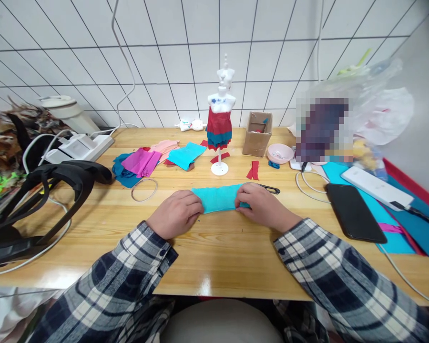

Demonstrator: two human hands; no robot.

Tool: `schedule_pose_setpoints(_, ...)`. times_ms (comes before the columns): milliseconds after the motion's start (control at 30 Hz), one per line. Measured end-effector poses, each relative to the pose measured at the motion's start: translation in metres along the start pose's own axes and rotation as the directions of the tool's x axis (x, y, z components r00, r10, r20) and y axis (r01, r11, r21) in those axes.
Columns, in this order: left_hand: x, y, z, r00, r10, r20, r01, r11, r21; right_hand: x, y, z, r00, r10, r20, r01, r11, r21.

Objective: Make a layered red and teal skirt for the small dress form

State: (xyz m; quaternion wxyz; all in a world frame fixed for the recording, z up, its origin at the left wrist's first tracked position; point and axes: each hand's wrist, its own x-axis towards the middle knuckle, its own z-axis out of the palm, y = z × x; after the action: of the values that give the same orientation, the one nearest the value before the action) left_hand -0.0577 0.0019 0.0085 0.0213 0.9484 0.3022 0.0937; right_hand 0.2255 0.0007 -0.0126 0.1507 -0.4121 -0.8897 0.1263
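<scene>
A strip of turquoise crepe paper or cloth (219, 198) lies across the wooden table in front of me. My left hand (178, 212) pinches its left end, with the fingers closed. At the right end my right hand (262, 206) has its fingers curled over the edge, where a bit of the strip shows below them. Just behind the right hand lies a black-handled tool (270, 189), partly covered. Further back stands a small white mannequin (221, 101) on a round base, dressed in a red piece with a blue-green hem (219, 126).
Coloured sheets (141, 162) lie at back left near a thin ring (144, 190). A cardboard box (258, 136), a pink bowl (280, 153) and red scraps (253, 169) are behind. At right lies a phone (355, 212); at left, a black headset (53, 200) and a power strip (82, 146).
</scene>
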Motion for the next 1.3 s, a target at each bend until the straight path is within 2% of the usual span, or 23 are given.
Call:
schedule_pose_setpoints(233, 0.001, 0.000, 0.005, 0.999, -0.012, -0.034, 0.013, 0.999, 0.036, 0.000, -0.002, 0.002, 0.999, 0.041, -0.002, -0.041, 0.999, -0.012)
schedule_pose_setpoints(433, 0.002, 0.002, 0.002, 0.996, -0.086, -0.004, 0.086, 0.996, 0.013, -0.001, -0.006, -0.003, 0.995, -0.096, 0.012, 0.095, 0.942, -0.322)
schedule_pose_setpoints(500, 0.002, 0.003, 0.000, 0.993, -0.110, 0.033, 0.111, 0.993, -0.036, -0.002, -0.010, -0.005, 0.988, -0.140, 0.062, 0.152, 0.921, -0.358)
schedule_pose_setpoints(633, 0.002, 0.002, 0.004, 0.975, -0.216, 0.056, 0.220, 0.972, -0.078, -0.005, -0.019, -0.008, 0.982, -0.127, 0.137, 0.163, 0.942, -0.294)
schedule_pose_setpoints(733, 0.002, -0.002, 0.014, 0.965, -0.261, 0.021, 0.262, 0.962, -0.072, -0.003, -0.021, -0.008, 0.987, -0.052, 0.154, 0.088, 0.967, -0.239)
schedule_pose_setpoints(833, 0.001, -0.004, 0.019, 0.962, -0.274, 0.010, 0.273, 0.958, -0.088, 0.000, -0.017, -0.005, 0.987, 0.040, 0.157, -0.008, 0.979, -0.201)
schedule_pose_setpoints(1067, 0.000, -0.007, 0.016, 0.961, -0.277, 0.022, 0.277, 0.947, -0.162, -0.001, -0.008, -0.004, 0.990, 0.092, 0.107, -0.086, 0.995, -0.059)
schedule_pose_setpoints(1167, 0.000, -0.009, 0.016, 0.962, -0.271, 0.013, 0.269, 0.944, -0.193, -0.002, -0.006, -0.004, 0.987, 0.118, 0.108, -0.113, 0.992, -0.052)
schedule_pose_setpoints(1300, -0.001, -0.012, 0.017, 0.964, -0.266, -0.014, 0.257, 0.941, -0.219, -0.004, -0.003, -0.006, 0.981, 0.145, 0.127, -0.152, 0.987, 0.050)
